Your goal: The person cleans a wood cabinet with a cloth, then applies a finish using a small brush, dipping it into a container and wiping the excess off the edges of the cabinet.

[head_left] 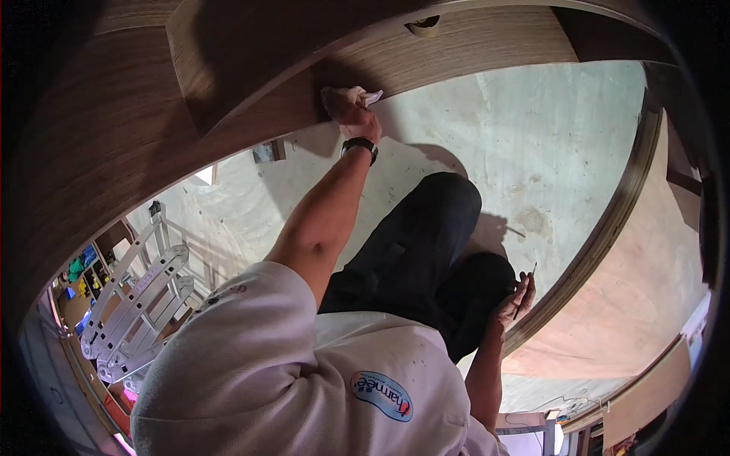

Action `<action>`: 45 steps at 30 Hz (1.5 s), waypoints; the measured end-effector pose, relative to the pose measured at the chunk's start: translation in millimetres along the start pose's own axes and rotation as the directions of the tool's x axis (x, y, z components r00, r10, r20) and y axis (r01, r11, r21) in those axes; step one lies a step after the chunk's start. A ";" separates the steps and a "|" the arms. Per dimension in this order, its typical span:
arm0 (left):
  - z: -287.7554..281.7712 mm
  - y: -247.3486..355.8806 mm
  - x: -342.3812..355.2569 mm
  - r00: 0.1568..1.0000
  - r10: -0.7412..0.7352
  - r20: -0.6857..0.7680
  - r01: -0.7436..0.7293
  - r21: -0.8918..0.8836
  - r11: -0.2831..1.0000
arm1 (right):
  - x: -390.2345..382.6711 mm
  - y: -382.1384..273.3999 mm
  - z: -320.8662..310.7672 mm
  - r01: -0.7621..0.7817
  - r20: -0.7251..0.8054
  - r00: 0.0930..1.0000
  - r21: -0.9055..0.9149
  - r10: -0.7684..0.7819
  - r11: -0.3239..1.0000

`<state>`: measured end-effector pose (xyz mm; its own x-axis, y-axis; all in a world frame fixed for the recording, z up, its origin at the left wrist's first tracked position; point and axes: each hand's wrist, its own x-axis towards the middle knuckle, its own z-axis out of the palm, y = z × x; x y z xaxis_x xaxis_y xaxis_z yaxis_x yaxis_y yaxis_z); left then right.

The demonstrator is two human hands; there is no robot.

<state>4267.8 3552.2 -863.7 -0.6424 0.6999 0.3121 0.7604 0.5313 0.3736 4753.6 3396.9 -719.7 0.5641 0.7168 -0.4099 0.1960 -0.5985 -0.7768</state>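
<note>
My left hand [351,108], wearing a dark wrist strap, is raised against the lower edge of a brown wood-grain panel [487,34], closed on a small white crumpled piece, perhaps cloth or paper [372,98]. Low on the right, beside my dark-clad knee, my right hand [515,301] is closed around a thin stick-like tool [534,267] with a pale tip, pointing upward; its exact kind is too small to tell. A round cut-out [423,28] is in the panel above.
I kneel on a pale, stained board [578,152]. A curved plywood edge [608,235] bounds it on the right, with a pinkish board [616,311] beyond. A folded aluminium ladder [133,304] is at the left, near shelves of coloured items. Panels overhang from above.
</note>
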 end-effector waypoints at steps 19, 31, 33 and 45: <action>9.8 11.1 -19.1 0.980 -0.124 0.158 0.156 -0.210 0.965 | -2.7 -0.9 -4.9 0.021 -0.047 0.999 -0.104 -0.026 0.994; 12.0 4.0 -28.2 0.995 -0.021 0.093 0.012 0.101 0.995 | 1.1 -0.4 -4.2 0.000 -0.006 1.000 -0.120 -0.001 0.993; 8.8 9.4 -29.4 0.996 -0.057 0.062 0.034 0.316 0.948 | 0.7 -3.3 -2.9 0.002 0.010 1.000 -0.134 -0.001 0.991; 13.9 13.8 -24.2 0.986 -0.100 0.134 0.026 0.467 0.884 | 1.9 -5.4 -3.1 -0.019 0.010 1.000 -0.144 0.021 0.989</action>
<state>4295.1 3549.1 -878.3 -0.6964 0.7010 0.1537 0.7000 0.7107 -0.0700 4756.1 3400.4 -714.8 0.5604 0.7076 -0.4305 0.2988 -0.6575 -0.6917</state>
